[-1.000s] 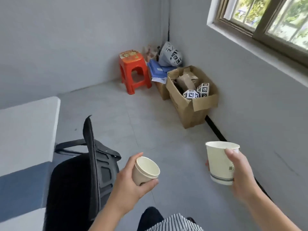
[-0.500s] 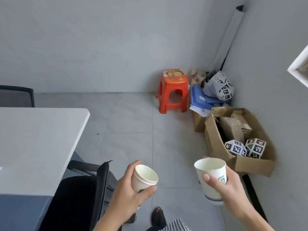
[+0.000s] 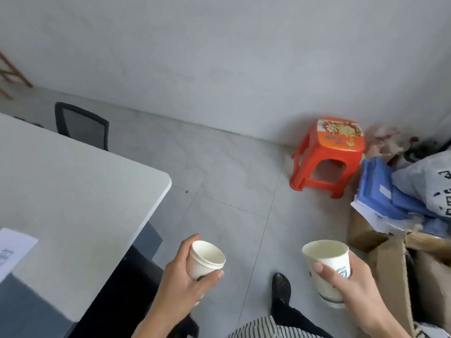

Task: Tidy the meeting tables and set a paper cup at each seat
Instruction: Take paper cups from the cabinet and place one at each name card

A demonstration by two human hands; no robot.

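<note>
Left hand (image 3: 181, 276) wrapped round stacked paper cups (image 3: 206, 259), fingers clamped on sides, mouth tilted up-right. Right hand (image 3: 346, 286) gripping single paper cup (image 3: 328, 269), thumb across front, rim up. Both cups held in air over floor, well apart. White table (image 3: 73, 198) to left of left hand, paper sheet (image 3: 13, 252) on it. Black chair (image 3: 83, 125) beyond table. Red stool (image 3: 328, 154) ahead of right hand; cardboard box (image 3: 390, 259) just right of it.

A sparse office meeting room: a grey table (image 3: 73, 191) at 9 o'clock, a mesh office chair (image 3: 83, 125) at 10, cardboard boxes (image 3: 390, 259) at 3.
</note>
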